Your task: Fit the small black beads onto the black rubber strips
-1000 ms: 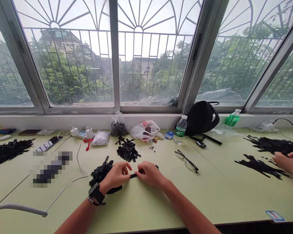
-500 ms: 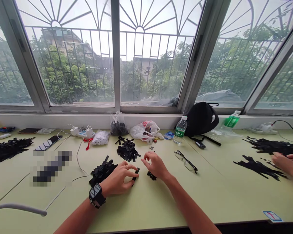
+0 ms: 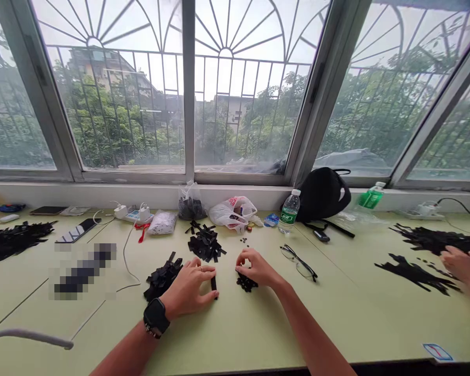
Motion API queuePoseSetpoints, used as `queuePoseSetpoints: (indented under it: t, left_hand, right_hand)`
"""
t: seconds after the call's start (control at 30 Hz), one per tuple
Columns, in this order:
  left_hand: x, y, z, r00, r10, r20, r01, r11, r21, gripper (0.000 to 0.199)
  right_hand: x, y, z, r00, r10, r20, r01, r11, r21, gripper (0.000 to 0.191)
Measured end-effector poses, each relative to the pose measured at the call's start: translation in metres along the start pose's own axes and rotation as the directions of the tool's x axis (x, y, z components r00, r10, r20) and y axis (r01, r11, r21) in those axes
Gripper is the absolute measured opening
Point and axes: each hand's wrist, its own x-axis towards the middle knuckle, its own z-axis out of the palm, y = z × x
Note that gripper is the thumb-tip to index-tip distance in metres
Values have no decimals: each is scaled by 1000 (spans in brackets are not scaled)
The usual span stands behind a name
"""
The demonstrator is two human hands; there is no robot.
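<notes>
My left hand point(image 3: 190, 288), a black smartwatch point(image 3: 155, 317) on its wrist, has its fingertips against a narrow black strip point(image 3: 213, 287) lying on the pale green table point(image 3: 227, 334). Beside that hand lies a heap of black strips point(image 3: 162, 278). My right hand point(image 3: 259, 267) curls down over a small cluster of black pieces point(image 3: 246, 283), partly hiding it. Another pile of black strips point(image 3: 204, 244) lies just beyond my hands.
Eyeglasses point(image 3: 298, 262) lie right of my right hand. Along the window stand a water bottle point(image 3: 289, 211), a black bag point(image 3: 323, 194) and a white plastic bag point(image 3: 233, 213). At far right, a co-worker's hand point(image 3: 460, 269) reaches beside black strips point(image 3: 417, 274).
My right hand has lowered onto the small black cluster. My left hand has closed in on the black strip, which now points more toward me.
</notes>
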Motion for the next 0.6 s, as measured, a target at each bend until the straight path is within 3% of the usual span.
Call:
queuePoseSetpoints:
  t: [0.3, 0.6]
  left_hand:
    - [-2, -2, -1, 999, -2, 40, 0, 999, 48, 48]
    - [-2, -1, -1, 1000, 0, 31, -3, 997, 73, 51]
  right_hand:
    - [2, 9, 8, 999, 39, -1, -39, 999, 10, 11]
    - [-2, 6, 8, 1000, 3, -4, -2, 999, 50, 16]
